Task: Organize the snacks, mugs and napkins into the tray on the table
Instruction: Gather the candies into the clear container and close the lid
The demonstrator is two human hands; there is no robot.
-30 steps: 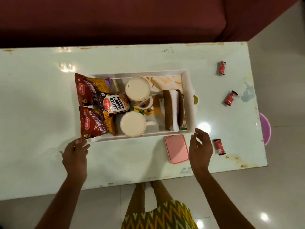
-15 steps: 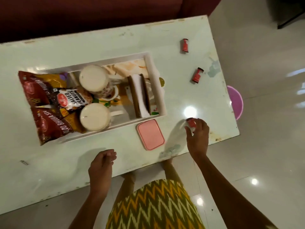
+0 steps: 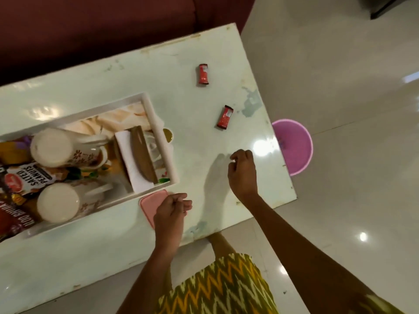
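Left hand (image 3: pixel 170 213) is now brought over the pink lid (image 3: pixel 148 203), loosely curled, empty. Right hand (image 3: pixel 242 172) is clenched; contents cannot be told. Risk: two sachets (image 3: pixel 224 117) are left outside the tray (image 3: pixel 169 160).

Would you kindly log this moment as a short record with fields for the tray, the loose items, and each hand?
tray: holds two mugs, snack packets, napkin holder
mugs: one, another
loose on table: two red sachets, one, another
pink lid: flat beside tray, partly under left hand
left hand: curled over pink lid
right hand: fingers curled above the table; whether it holds anything cannot be told
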